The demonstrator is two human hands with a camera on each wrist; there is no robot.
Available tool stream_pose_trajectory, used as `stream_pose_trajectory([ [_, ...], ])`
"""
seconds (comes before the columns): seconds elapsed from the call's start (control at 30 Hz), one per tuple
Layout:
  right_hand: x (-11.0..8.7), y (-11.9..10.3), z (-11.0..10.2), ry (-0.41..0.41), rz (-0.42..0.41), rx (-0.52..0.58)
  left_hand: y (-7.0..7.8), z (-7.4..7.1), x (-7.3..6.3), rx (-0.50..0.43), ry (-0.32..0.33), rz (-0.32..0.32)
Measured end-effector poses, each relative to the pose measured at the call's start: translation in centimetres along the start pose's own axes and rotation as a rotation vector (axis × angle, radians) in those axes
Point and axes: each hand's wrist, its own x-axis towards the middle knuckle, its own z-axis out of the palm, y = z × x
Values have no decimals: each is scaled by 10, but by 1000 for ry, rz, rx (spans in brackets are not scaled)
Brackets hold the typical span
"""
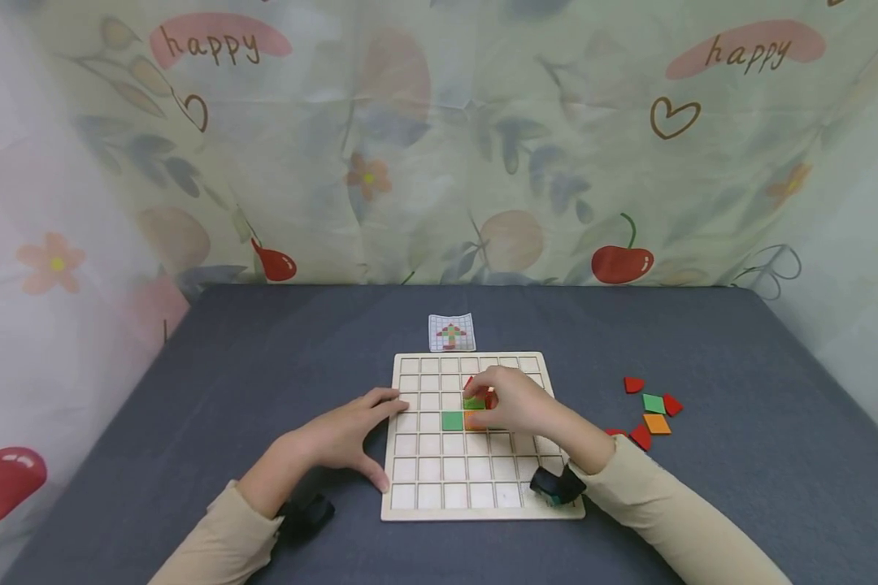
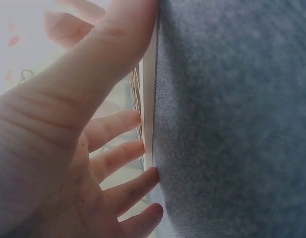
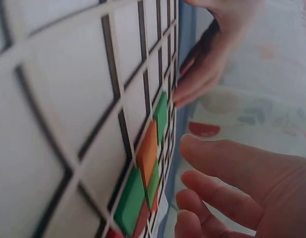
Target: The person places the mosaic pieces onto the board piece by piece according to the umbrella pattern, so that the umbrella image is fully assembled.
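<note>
A pale wooden grid board (image 1: 419,495) lies on the table. My left hand (image 1: 332,432) is at its left side, fingers spread and thumb tip at the edge; the left wrist view shows the fingertips against the board's rim (image 2: 149,94). Over the middle of the board, my right hand (image 1: 518,404) has thumb and fingers slightly bent. Beneath it are an orange tile (image 1: 471,421), a green tile (image 1: 474,403) and partly hidden red pieces. Another green tile (image 1: 452,421) sits just left. In the right wrist view nothing shows between the thumb and fingers of the right hand (image 3: 232,183).
A small pattern card (image 1: 452,333) lies behind the board. Right of it, loose pieces are scattered: several red ones (image 1: 633,384), a green tile (image 1: 654,404) and an orange tile (image 1: 657,424). Black wrist devices (image 1: 558,485) are strapped near both sleeves. A printed curtain hangs behind the table.
</note>
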Motion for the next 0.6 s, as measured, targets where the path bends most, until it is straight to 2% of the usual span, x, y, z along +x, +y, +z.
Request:
stream_pose_trajectory([
  [0.2, -15, 22, -20, 47, 79, 32, -1, 1, 0, -3, -1, -9],
  [0.6, -54, 74, -63, 173, 231, 10, 1, 0, 0, -20, -4, -25],
])
